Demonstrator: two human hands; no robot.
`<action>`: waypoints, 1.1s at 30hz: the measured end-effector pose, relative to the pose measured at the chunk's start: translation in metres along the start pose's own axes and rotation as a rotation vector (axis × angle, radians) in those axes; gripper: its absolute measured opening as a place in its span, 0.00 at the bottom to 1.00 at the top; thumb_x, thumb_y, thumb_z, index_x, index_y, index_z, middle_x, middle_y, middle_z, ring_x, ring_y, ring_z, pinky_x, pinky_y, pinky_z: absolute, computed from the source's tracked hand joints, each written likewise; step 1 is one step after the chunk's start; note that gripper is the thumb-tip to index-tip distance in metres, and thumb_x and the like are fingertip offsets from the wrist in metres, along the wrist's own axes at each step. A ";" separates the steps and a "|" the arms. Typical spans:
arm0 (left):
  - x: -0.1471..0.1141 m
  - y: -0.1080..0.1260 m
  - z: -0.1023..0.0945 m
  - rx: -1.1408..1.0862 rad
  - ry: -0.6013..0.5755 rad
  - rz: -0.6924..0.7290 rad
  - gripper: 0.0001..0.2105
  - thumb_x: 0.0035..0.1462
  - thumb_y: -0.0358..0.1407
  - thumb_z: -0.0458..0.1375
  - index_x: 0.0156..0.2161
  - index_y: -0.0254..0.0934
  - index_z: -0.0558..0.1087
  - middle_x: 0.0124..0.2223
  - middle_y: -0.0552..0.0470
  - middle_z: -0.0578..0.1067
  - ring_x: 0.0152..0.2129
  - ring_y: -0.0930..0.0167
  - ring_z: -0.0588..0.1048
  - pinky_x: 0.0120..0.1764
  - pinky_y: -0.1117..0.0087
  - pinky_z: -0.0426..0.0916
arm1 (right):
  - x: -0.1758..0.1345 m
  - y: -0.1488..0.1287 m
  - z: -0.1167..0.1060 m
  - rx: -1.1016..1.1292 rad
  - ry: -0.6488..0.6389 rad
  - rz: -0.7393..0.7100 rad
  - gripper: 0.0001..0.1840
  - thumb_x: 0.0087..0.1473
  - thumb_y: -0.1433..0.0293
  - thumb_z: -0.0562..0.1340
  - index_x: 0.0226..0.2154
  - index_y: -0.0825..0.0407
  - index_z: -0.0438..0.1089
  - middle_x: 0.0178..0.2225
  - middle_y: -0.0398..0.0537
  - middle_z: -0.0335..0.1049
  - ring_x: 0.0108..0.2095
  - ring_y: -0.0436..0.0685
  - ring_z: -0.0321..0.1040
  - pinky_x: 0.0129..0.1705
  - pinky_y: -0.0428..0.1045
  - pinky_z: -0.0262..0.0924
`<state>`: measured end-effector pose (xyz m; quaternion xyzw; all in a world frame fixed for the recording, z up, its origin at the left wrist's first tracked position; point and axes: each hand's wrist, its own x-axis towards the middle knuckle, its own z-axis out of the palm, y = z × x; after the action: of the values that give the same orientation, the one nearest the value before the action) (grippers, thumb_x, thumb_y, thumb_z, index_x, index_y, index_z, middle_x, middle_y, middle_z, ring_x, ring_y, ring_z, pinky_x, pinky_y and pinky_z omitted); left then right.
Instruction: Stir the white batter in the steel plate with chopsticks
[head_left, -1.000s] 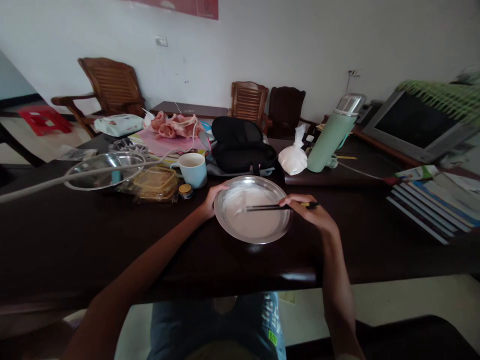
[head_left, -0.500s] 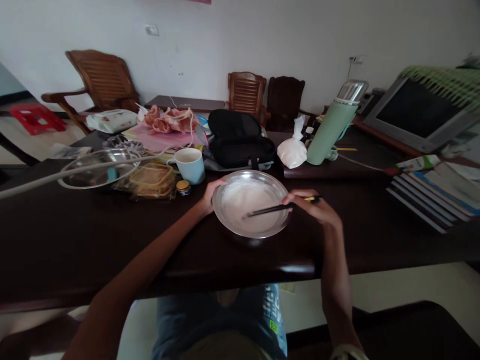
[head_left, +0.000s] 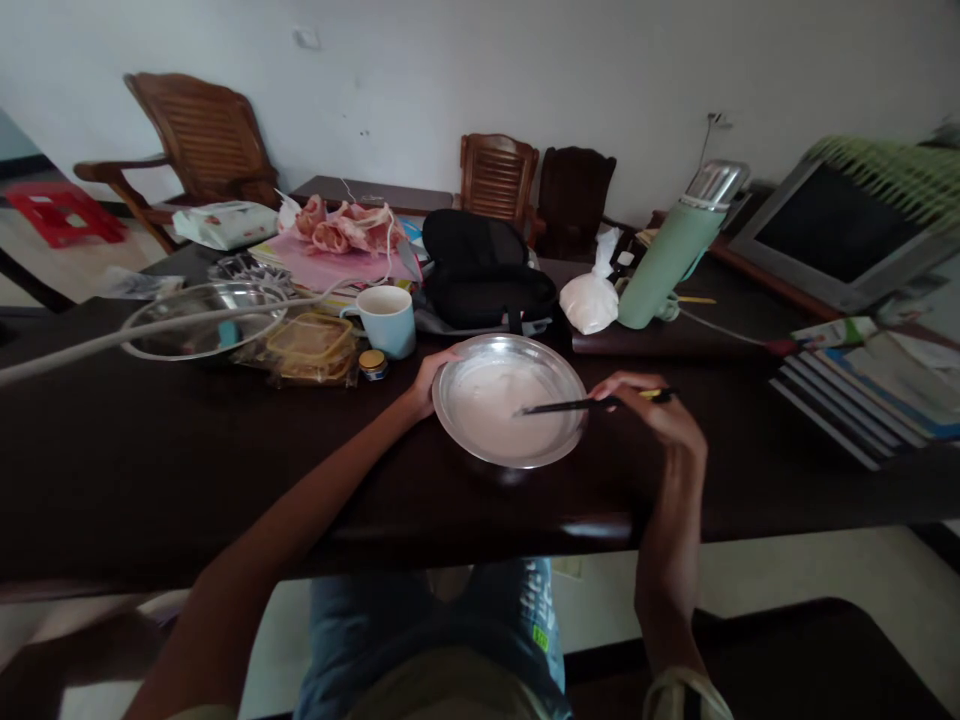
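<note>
Two bare hands work above a dark table (head_left: 150,460). The left hand (head_left: 428,380) grips the left rim of a metal bowl (head_left: 448,412), which sits near the table's front edge, holding a pale, wet mix (head_left: 487,408). The right hand (head_left: 651,404) clasps dark chopsticks (head_left: 559,406), their tips at the mix. Beyond the left hand are a small jar (head_left: 373,364) and a pale blue mug (head_left: 386,322). Behind the bowl lies an open black case (head_left: 487,290), with a knotted white bag (head_left: 591,300) and a leaning green flask (head_left: 671,262) to its right. Wooden chairs (head_left: 498,180) stand farthest, by the wall (head_left: 525,60).
</note>
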<state>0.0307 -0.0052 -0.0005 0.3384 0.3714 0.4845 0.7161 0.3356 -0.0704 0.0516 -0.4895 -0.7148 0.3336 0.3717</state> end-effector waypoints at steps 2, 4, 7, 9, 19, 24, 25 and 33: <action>0.000 0.000 -0.001 0.010 0.012 -0.027 0.16 0.48 0.33 0.56 0.43 0.33 0.77 0.23 0.52 0.76 0.22 0.66 0.74 0.31 0.66 0.68 | 0.001 0.000 0.000 0.005 -0.089 -0.029 0.17 0.56 0.55 0.59 0.28 0.48 0.77 0.34 0.47 0.79 0.39 0.61 0.74 0.44 0.54 0.66; 0.000 -0.001 -0.001 0.012 0.024 -0.047 0.16 0.49 0.33 0.55 0.42 0.35 0.78 0.23 0.52 0.77 0.23 0.66 0.74 0.31 0.66 0.69 | 0.001 0.000 0.001 -0.013 -0.004 -0.033 0.17 0.56 0.55 0.59 0.29 0.49 0.77 0.34 0.47 0.78 0.39 0.61 0.74 0.44 0.54 0.65; 0.001 -0.002 -0.002 0.010 0.028 -0.030 0.15 0.49 0.33 0.54 0.41 0.38 0.78 0.23 0.52 0.76 0.24 0.65 0.74 0.31 0.67 0.69 | 0.000 0.002 0.000 -0.008 0.074 0.017 0.17 0.56 0.55 0.60 0.28 0.48 0.77 0.33 0.46 0.78 0.35 0.60 0.73 0.36 0.52 0.67; 0.002 -0.002 -0.002 0.011 0.020 -0.012 0.15 0.48 0.33 0.55 0.41 0.38 0.78 0.24 0.51 0.76 0.26 0.64 0.75 0.31 0.67 0.69 | -0.001 0.002 -0.001 0.008 -0.024 0.020 0.18 0.56 0.55 0.60 0.27 0.48 0.77 0.33 0.47 0.79 0.36 0.61 0.74 0.38 0.52 0.67; 0.002 -0.002 -0.003 0.030 0.030 -0.020 0.16 0.48 0.35 0.58 0.44 0.36 0.77 0.24 0.51 0.76 0.25 0.64 0.75 0.32 0.66 0.69 | -0.002 -0.003 0.002 0.000 -0.045 0.008 0.17 0.57 0.56 0.60 0.27 0.48 0.77 0.32 0.46 0.79 0.40 0.62 0.74 0.45 0.53 0.65; 0.003 -0.002 -0.001 0.006 0.002 -0.021 0.17 0.49 0.33 0.55 0.44 0.38 0.77 0.26 0.52 0.77 0.27 0.64 0.75 0.32 0.67 0.69 | -0.005 -0.005 0.001 -0.026 0.100 0.033 0.17 0.56 0.56 0.60 0.28 0.48 0.77 0.32 0.47 0.78 0.37 0.61 0.74 0.39 0.52 0.66; 0.003 -0.003 -0.001 -0.002 0.000 -0.020 0.16 0.48 0.33 0.55 0.44 0.37 0.77 0.27 0.52 0.77 0.26 0.65 0.75 0.32 0.67 0.69 | -0.005 -0.006 0.001 -0.019 0.051 0.038 0.17 0.56 0.56 0.60 0.27 0.49 0.77 0.32 0.48 0.79 0.36 0.61 0.74 0.38 0.52 0.67; 0.003 -0.002 -0.003 -0.007 -0.023 -0.019 0.12 0.48 0.33 0.57 0.38 0.36 0.77 0.23 0.51 0.76 0.22 0.66 0.74 0.30 0.68 0.69 | -0.007 -0.004 -0.004 -0.065 0.119 -0.010 0.16 0.57 0.58 0.60 0.28 0.49 0.77 0.32 0.46 0.78 0.36 0.59 0.74 0.39 0.51 0.67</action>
<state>0.0297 -0.0025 -0.0038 0.3381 0.3645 0.4751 0.7260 0.3384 -0.0777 0.0558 -0.5167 -0.7043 0.2788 0.3991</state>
